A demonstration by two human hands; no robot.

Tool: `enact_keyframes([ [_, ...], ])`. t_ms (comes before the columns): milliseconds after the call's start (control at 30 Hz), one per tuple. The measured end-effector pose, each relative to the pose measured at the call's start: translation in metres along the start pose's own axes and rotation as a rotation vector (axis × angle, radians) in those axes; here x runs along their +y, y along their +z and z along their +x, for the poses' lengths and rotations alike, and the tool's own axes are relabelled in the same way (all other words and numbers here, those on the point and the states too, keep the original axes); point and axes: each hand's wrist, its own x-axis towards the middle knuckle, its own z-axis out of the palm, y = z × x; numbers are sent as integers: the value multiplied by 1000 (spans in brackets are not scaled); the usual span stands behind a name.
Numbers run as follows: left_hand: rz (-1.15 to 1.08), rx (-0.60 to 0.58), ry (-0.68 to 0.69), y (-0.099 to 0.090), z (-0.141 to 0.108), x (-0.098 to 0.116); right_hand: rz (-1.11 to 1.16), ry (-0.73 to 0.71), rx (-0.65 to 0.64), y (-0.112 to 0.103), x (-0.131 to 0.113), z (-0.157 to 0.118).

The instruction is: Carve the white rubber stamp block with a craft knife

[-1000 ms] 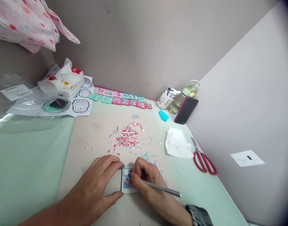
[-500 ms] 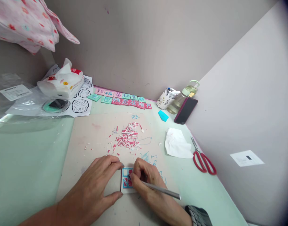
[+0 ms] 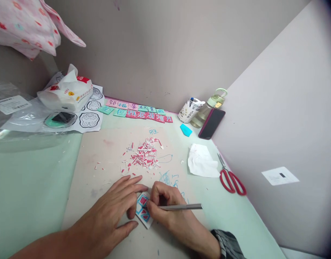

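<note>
Holding a slim silver pen-shaped tool (image 3: 188, 207) in my right hand (image 3: 165, 203), I am bearing on a small white tile (image 3: 143, 212) marked with blue outlines, some enclosing red patches. The tile lies on the brown board (image 3: 86, 183) directly between my hands, set askew with one corner towards me. The tool's working tip is hidden behind my fingers; its contact with the tile cannot be confirmed.

Recommendations, in my judgement: keep the tip inside the blue outlines, use light, short strokes, and turn the tile rather than the wrist at each corner. The tile should be held firmly from its left side, with no fingertip in the tool's path. The heap of red and white slivers (image 3: 146, 156) lies beyond my hands and appears well placed, out of the way.

Pose: my right hand is curled, its fingers and thumb clamped on the tool near its working end. The shaft runs nearly level out to the right, and the forearm enters from the lower right in a checked cuff (image 3: 226, 244). My left hand (image 3: 111, 212) reaches in from the lower left, palm down, thumb and fingers spread apart around the tile's left side. Whether they press on it, I cannot tell.
</note>
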Motion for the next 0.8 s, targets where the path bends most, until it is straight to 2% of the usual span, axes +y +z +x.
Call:
enact_keyframes([
  [133,-47,20,-54,-2,5,2,-13,9,0,2,-1,0],
  [233,7,40,-98,-6,10,7,-43,8,19,5,-2,0],
  [367,125,105,-69,-8,12,8,-29,-18,49,9,1,0],
  [500,185,83,-22,-9,9,5,21,-15,65,11,2,0],
  [800,142,69,-22,-11,4,-3,4,31,97,15,-3,-3],
])
